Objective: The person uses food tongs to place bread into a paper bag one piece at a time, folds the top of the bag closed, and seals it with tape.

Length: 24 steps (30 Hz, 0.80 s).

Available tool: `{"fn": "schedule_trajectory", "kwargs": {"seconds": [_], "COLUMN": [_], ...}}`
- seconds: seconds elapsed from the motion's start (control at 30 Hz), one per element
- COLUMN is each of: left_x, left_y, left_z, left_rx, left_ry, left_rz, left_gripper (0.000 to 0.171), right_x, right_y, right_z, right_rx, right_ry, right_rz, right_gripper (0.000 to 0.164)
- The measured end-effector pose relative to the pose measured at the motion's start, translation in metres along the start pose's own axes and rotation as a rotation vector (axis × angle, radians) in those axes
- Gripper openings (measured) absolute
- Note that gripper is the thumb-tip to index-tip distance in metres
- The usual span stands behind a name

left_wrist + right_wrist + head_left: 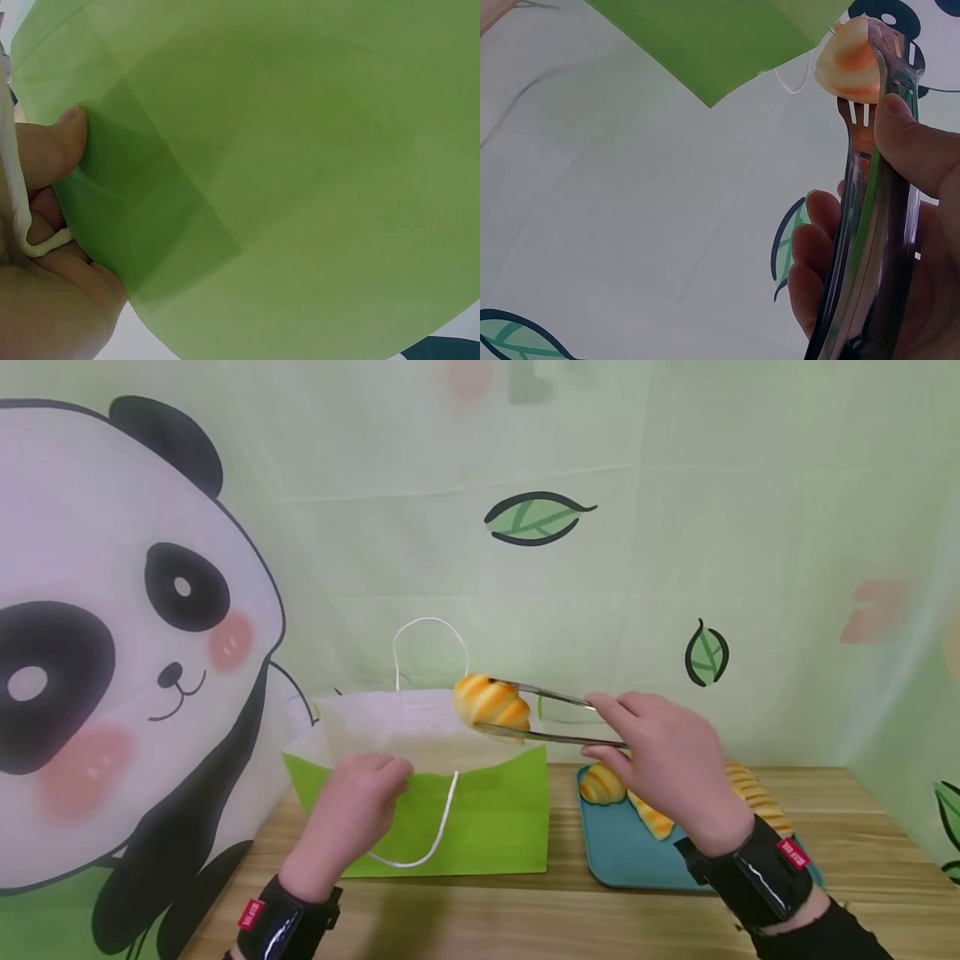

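Note:
My right hand [671, 760] holds a pair of metal tongs [558, 738], and their fork-like ends clasp a golden striped bread roll [489, 700]. The roll is up at the right side of the opening of a green and white paper bag [487, 831]. At the bag's near rim, my left hand [352, 802] pinches the paper. In the left wrist view the thumb [56, 146] lies on the green outer face, with the white cord handle [49, 244] by the fingers. The right wrist view shows the roll [847, 64] between the tong tips.
A blue tray [637, 860] on the wooden table [480, 918] bears several breads, among them a small roll [602, 785] and a long striped loaf [759, 797], partly behind my right hand. Behind hangs a pale green backdrop with a printed panda [217, 693].

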<state>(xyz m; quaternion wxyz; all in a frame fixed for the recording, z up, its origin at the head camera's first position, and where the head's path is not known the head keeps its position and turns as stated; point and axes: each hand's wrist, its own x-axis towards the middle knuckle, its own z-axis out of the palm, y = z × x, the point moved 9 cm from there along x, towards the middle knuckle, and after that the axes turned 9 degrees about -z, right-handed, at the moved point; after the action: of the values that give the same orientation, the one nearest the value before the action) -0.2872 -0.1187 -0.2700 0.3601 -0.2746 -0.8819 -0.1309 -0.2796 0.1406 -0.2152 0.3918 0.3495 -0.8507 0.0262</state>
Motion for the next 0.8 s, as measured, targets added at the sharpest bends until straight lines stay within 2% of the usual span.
{"fn": "schedule_trajectory", "kwargs": {"seconds": [0.8], "left_x": [0.0], "left_y": [0.001], "left_z": [0.0], "left_rx": [-0.002], "left_ry": [-0.007], "left_rz": [-0.009], "left_gripper": [0.019], "right_x": [0.013], "right_y": [-0.01], "right_z": [0.024], "right_rx": [0.004], "right_ry": [-0.075], "right_rz": [0.013], "right_gripper": [0.056]}}
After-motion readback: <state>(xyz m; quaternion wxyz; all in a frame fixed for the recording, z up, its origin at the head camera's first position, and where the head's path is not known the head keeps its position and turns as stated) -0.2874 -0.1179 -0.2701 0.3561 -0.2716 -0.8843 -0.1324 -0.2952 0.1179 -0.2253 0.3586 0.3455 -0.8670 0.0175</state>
